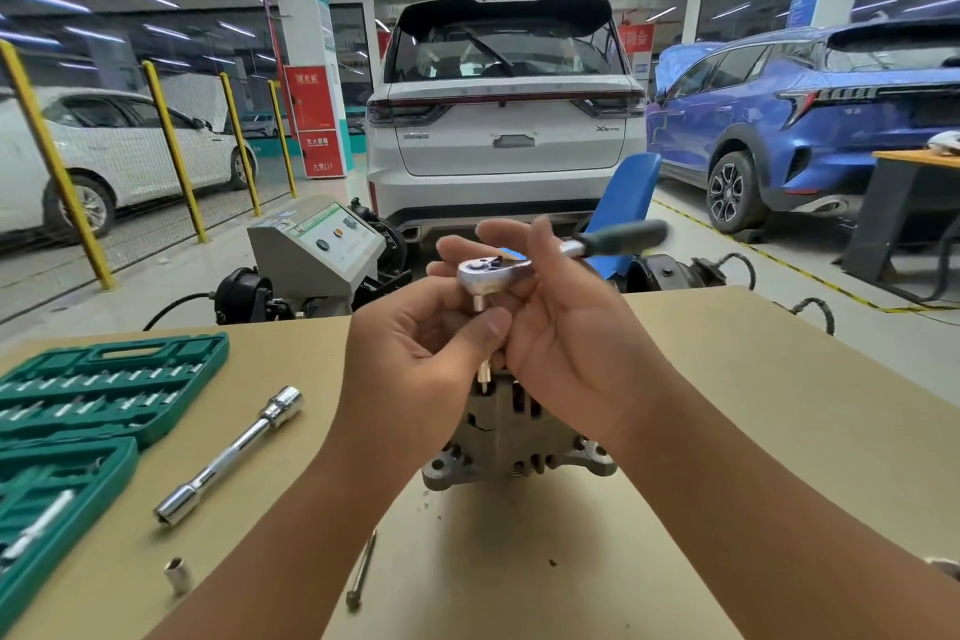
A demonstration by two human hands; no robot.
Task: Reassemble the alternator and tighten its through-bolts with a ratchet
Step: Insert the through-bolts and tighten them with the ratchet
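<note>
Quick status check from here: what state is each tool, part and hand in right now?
ratchet: raised above the alternator, held in both hands
left hand: pinches the shaft under the ratchet head
right hand: grips the ratchet near its head
alternator: upright on the table, partly hidden by the hands
long bolt: lying loose on the table
extension bar: lying unused
small socket: standing loose
tool case: open
</note>
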